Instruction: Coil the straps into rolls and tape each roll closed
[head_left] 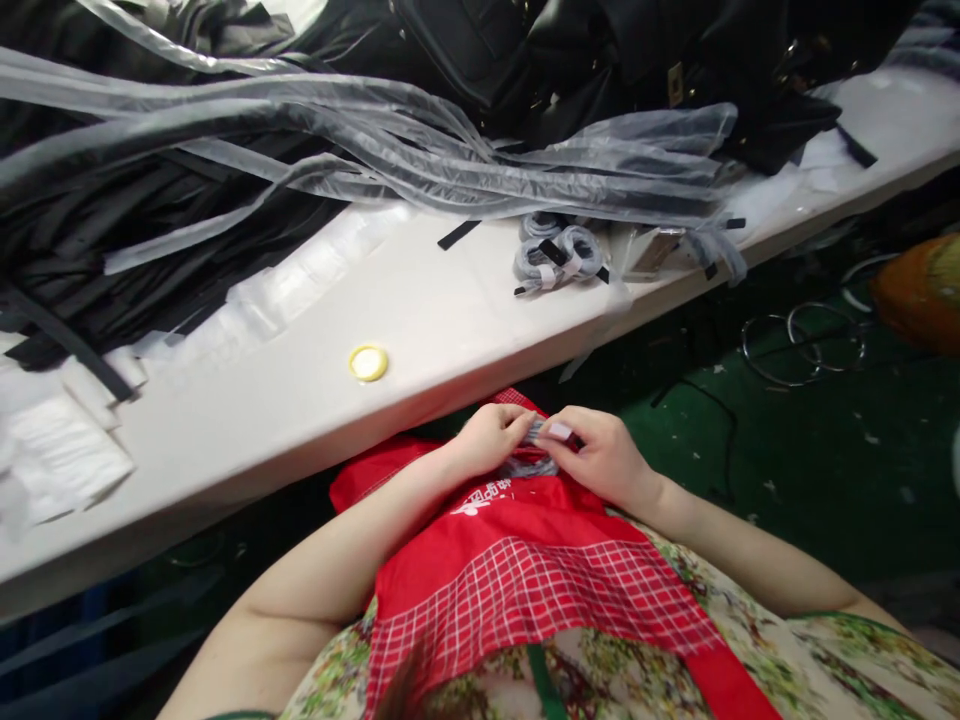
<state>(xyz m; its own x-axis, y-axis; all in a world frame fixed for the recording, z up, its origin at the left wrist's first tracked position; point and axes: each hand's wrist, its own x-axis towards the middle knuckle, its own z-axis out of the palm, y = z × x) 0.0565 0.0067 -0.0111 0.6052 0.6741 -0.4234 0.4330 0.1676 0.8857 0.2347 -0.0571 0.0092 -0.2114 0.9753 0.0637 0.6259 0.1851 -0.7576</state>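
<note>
l hand (pixel 491 438) + r hand (pixel 609 452): both grips pinched closed on grey bundle (pixel 529 467), against red apron (pixel 510 525), just off worktop (pixel 259 405) edge. bundle mostly hidden by fingers, full shape unclear. pale tab (pixel 560 431) by r thumb, blurry. worktop white, smooth: round yellow-rimmed disc (pixel 367 363), fuzzy grey coils (pixel 532 260) w/ white bands, crinkly clear plastic sleeves (pixel 525 185), cut off at l edge. black bags (pixel 480 50) beyond, too dark for detail.

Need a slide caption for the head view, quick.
Left hand and right hand hold grey strands over a red apron; bound grey coils lie on the white table.
</note>
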